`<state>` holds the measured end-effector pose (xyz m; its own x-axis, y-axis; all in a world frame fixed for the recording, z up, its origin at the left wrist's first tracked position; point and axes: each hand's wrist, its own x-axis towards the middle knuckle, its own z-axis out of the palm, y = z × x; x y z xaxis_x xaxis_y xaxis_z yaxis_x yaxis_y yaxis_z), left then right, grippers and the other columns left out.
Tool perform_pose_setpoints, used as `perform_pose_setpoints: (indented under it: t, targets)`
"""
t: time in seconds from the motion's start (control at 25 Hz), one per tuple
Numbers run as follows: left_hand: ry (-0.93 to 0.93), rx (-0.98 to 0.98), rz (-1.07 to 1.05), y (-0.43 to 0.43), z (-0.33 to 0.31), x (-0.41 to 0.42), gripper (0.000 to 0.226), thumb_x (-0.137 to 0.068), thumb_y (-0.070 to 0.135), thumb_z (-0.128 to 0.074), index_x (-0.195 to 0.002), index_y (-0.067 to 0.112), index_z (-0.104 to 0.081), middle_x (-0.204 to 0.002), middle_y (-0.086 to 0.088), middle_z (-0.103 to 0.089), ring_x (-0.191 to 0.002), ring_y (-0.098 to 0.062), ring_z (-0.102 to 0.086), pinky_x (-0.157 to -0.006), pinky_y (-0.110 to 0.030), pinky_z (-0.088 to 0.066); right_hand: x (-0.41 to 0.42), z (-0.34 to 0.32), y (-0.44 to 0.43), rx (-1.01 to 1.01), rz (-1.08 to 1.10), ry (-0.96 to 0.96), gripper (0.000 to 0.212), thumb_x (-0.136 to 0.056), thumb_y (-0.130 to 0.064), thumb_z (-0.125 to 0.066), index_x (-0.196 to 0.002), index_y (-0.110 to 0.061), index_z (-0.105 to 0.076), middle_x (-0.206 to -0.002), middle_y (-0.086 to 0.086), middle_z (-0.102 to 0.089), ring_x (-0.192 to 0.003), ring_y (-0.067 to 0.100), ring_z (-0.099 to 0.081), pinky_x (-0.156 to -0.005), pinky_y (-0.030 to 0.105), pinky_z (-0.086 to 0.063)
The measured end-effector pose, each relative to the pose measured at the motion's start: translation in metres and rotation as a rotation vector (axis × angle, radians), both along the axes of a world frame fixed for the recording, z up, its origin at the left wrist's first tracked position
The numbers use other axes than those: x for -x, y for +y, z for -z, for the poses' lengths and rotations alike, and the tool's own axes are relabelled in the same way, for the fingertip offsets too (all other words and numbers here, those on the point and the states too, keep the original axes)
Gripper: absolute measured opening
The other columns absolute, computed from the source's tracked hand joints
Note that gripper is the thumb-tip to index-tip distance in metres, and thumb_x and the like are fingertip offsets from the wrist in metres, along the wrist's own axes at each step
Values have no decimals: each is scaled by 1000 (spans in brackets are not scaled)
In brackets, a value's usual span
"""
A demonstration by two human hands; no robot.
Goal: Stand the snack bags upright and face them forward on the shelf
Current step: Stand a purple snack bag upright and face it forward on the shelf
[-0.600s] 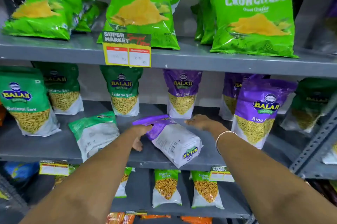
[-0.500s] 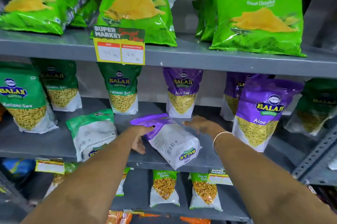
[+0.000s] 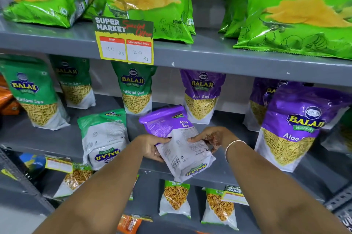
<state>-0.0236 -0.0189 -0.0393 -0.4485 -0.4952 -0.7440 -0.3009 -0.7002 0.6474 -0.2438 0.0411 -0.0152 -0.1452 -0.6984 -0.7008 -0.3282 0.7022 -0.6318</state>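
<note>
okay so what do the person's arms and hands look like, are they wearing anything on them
Both forearms are bare, with no sleeves in view. The right hand has a dark reddish-brown henna-like pattern on its back, and a thin pale metal bangle circles that wrist. The left hand wears no glove or bangle; its thumbnail looks dark, as if painted. No watch shows.

one head-worn camera looks forward and slightly down, close to the grey shelf (image 3: 209,53). both forearms reach in from below.
</note>
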Motion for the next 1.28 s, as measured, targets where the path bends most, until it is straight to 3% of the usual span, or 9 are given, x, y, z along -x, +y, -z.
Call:
perform_pose_setpoints:
  t: [0.16,0.28,0.4,0.48,0.56,0.96,1.08,1.16,1.28]
  targets:
    - [32,235,49,-11,-22,-12,17,-84,11,-65,-100,7,-59,-67,-3,-74,-69,-19,-69,-60,-38,-59,-16,-31,-4,87,-54,-33,33,-68,-18,-80,-99,-14,-70,-107,7,-71,-87,19,-71,-77,35,-58]
    - [72,447,23,-20,-40,-10,25,-81,6,-68,-102,15,-58,-95,-4,-66,-90,-20,-62,-82,-44,-53,-20,-43,-12,185,-55,82,53,-66,-14,-81,-113,0,-61,-117,20,-65,-108,32,-63,-93,39,-50]
    - [75,661,-38,-28,-50,3,33,-73,0,-74,-100,15,-61,-106,-6,-62,-103,-20,-56,-77,-33,-54,-21,-38,-11,406,9,110,54,-62,-2,-81,-110,0,-57,-91,15,-62,-69,17,-56,-54,21,-47]
    - [62,766,-75,-30,-49,15,44,-69,-4,-76,-110,8,-63,-104,-6,-62,-99,-17,-56,-58,-19,-54,-19,-22,-10,556,107,97,68,-56,10,-80,-118,3,-54,-108,21,-66,-88,26,-64,-74,28,-55]
    - [30,847,-84,-34,-39,25,49,-66,-7,-77,-113,0,-63,-102,-7,-64,-97,-15,-56,-68,-20,-52,-18,-5,-9,656,227,85,88,-40,3,-84,-121,1,-51,-119,23,-65,-110,34,-62,-98,46,-50]
    - [-54,792,208,-38,-25,23,46,-72,-15,-62,-116,-4,-61,-117,-18,-66,-98,-22,-59,-89,-36,-49,-12,21,2,652,369,170,80,-51,-6,-89,-115,-1,-39,-124,20,-56,-117,33,-55,-100,47,-47]
    - [-120,719,239,-37,-25,18,37,-84,-6,-49,-121,0,-57,-111,-15,-61,-98,-20,-54,-82,-30,-45,-13,20,4,553,445,236,66,-64,-14,-84,-98,-7,-27,-105,16,-52,-82,25,-59,-54,24,-53]
    - [-121,695,214,-36,-26,17,34,-90,3,-49,-123,1,-55,-102,-12,-60,-89,-19,-57,-80,-28,-47,-13,21,1,533,469,191,58,-71,-10,-79,-90,-11,-24,-91,15,-49,-52,17,-49,-26,15,-35]
    - [-113,676,191,-31,-27,18,32,-91,7,-50,-123,6,-54,-83,-2,-62,-70,-10,-60,-69,-23,-47,-10,25,-1,557,453,168,49,-73,-2,-73,-72,-21,-27,-76,4,-47,-50,11,-42,-26,9,-31]
